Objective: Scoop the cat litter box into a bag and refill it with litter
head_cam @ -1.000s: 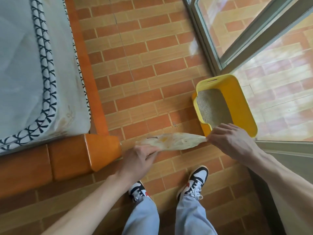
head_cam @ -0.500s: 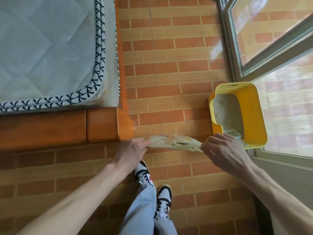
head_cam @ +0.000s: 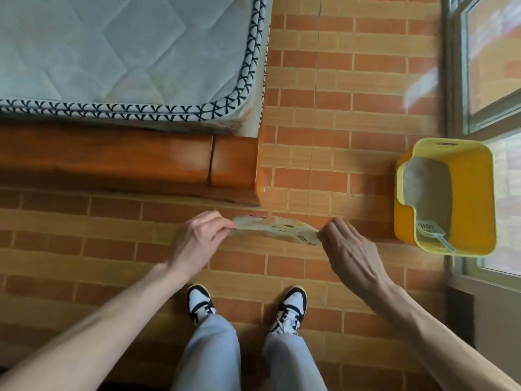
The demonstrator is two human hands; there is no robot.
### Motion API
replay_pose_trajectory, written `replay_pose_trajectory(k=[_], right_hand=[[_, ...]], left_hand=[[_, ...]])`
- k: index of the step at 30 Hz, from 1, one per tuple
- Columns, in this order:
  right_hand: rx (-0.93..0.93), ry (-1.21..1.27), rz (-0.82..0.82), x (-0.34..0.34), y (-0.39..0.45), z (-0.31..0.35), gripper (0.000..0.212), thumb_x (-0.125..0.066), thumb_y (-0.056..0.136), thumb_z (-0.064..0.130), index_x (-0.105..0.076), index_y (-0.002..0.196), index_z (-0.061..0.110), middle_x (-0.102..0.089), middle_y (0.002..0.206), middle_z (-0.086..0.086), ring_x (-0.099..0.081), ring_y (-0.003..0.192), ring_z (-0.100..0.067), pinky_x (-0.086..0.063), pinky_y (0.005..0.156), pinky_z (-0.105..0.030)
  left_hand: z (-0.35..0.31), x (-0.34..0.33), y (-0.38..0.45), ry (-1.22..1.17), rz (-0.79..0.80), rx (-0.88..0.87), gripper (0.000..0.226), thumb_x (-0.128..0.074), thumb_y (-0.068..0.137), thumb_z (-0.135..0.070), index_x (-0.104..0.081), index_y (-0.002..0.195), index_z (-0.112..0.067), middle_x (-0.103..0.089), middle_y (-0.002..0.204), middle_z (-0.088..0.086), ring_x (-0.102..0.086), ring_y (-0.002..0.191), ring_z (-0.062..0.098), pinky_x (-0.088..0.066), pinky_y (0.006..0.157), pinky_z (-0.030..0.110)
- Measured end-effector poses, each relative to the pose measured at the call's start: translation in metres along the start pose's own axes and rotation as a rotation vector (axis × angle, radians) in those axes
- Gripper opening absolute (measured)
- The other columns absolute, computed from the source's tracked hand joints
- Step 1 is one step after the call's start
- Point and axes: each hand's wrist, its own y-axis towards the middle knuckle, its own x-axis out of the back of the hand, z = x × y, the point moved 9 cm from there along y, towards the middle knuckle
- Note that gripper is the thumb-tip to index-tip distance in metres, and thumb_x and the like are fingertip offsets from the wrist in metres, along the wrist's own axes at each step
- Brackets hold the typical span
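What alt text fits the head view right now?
Both hands, left hand and right hand, hold a thin bag stretched between them over a brick-pattern floor. A yellow litter box with a scoop sits at right, a bed at left.

Bright daylight enters through the window (head_cam: 492, 60) at upper right, leaving pale glare on the floor (head_cam: 332, 108) beside it; wide-angle bending curves the edges; slightly soft overall.
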Motion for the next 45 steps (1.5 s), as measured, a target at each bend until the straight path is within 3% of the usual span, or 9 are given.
replay_pose_trajectory(k=[6, 12, 22, 25, 31, 34, 39, 43, 45], right_hand=[[0.061, -0.006, 0.001, -0.031, 0.026, 0.075, 0.017, -0.049, 0.104, 0.026, -0.054, 0.096, 0.013, -0.049, 0.089, 0.002, -0.046, 0.072, -0.015, -0.038, 0.048, -0.028], [0.104, -0.065, 0.034, -0.059, 0.048, 0.151, 0.024, -0.043, 0.103, 0.032, -0.057, 0.095, 0.014, -0.052, 0.088, 0.003, -0.049, 0.07, -0.014, -0.047, 0.043, -0.03], [0.126, -0.116, 0.064, -0.106, 0.099, 0.242, 0.029, -0.041, 0.101, 0.036, -0.06, 0.093, 0.016, -0.057, 0.086, 0.004, -0.05, 0.067, -0.011, -0.04, 0.047, -0.021], [0.108, -0.109, 0.089, -0.127, 0.113, 0.251, 0.027, -0.042, 0.102, 0.038, -0.06, 0.095, 0.018, -0.056, 0.087, 0.006, -0.05, 0.068, -0.01, -0.043, 0.047, -0.023], [0.137, -0.143, 0.15, -0.174, 0.143, 0.254, 0.025, -0.046, 0.103, 0.036, -0.06, 0.092, 0.018, -0.053, 0.084, 0.008, -0.045, 0.065, -0.008, -0.034, 0.047, -0.022], [0.118, -0.16, 0.155, -0.195, 0.161, 0.25, 0.026, -0.047, 0.103, 0.035, -0.06, 0.092, 0.016, -0.055, 0.084, 0.005, -0.046, 0.067, -0.011, -0.031, 0.046, -0.021], [0.094, -0.142, 0.087, -0.202, 0.202, 0.249, 0.022, -0.053, 0.103, 0.029, -0.063, 0.092, 0.013, -0.058, 0.085, 0.001, -0.053, 0.068, -0.016, -0.05, 0.048, -0.034], [0.042, -0.211, 0.024, -0.198, 0.224, 0.244, 0.018, -0.06, 0.1, 0.026, -0.07, 0.09, 0.014, -0.068, 0.088, 0.0, -0.06, 0.069, -0.022, -0.039, 0.05, -0.026], [0.041, -0.259, 0.018, -0.197, 0.226, 0.247, 0.013, -0.063, 0.097, 0.022, -0.069, 0.088, 0.014, -0.068, 0.087, -0.001, -0.061, 0.07, -0.025, -0.043, 0.05, -0.028]], left_hand=[[0.06, 0.035, -0.049, -0.061, -0.071, 0.033, 0.016, -0.084, 0.074, 0.005, -0.077, 0.088, 0.001, -0.073, 0.08, 0.006, -0.068, 0.072, 0.016, -0.052, 0.07, 0.02], [0.132, 0.069, -0.098, -0.116, -0.1, 0.089, 0.016, -0.083, 0.078, -0.001, -0.074, 0.091, -0.004, -0.073, 0.085, 0.002, -0.067, 0.075, 0.012, -0.057, 0.067, 0.027], [0.238, 0.111, -0.126, -0.144, -0.147, 0.067, 0.016, -0.081, 0.08, 0.0, -0.077, 0.095, -0.002, -0.074, 0.087, 0.003, -0.068, 0.078, 0.011, -0.055, 0.073, 0.02], [0.264, 0.115, -0.125, -0.134, -0.155, 0.059, 0.013, -0.08, 0.081, -0.001, -0.078, 0.093, -0.003, -0.074, 0.086, 0.003, -0.068, 0.079, 0.011, -0.054, 0.073, 0.018], [0.312, 0.099, -0.126, -0.059, -0.162, 0.123, 0.009, -0.074, 0.088, -0.017, -0.077, 0.093, -0.011, -0.076, 0.088, -0.003, -0.07, 0.079, 0.014, -0.06, 0.063, 0.037], [0.329, 0.086, -0.121, -0.031, -0.139, 0.154, 0.006, -0.076, 0.088, -0.018, -0.077, 0.09, -0.013, -0.075, 0.085, -0.003, -0.069, 0.075, 0.014, -0.058, 0.057, 0.037], [0.354, 0.086, -0.102, 0.044, -0.163, 0.215, 0.005, -0.075, 0.091, -0.017, -0.076, 0.094, -0.015, -0.076, 0.086, -0.003, -0.07, 0.072, 0.015, -0.059, 0.056, 0.036], [0.36, 0.093, -0.079, 0.107, -0.169, 0.238, 0.006, -0.073, 0.093, -0.02, -0.078, 0.096, -0.016, -0.076, 0.086, -0.002, -0.069, 0.072, 0.019, -0.057, 0.057, 0.035], [0.361, 0.094, -0.069, 0.157, -0.168, 0.242, 0.007, -0.073, 0.094, -0.021, -0.078, 0.094, -0.016, -0.074, 0.083, -0.001, -0.067, 0.074, 0.022, -0.053, 0.057, 0.032]])
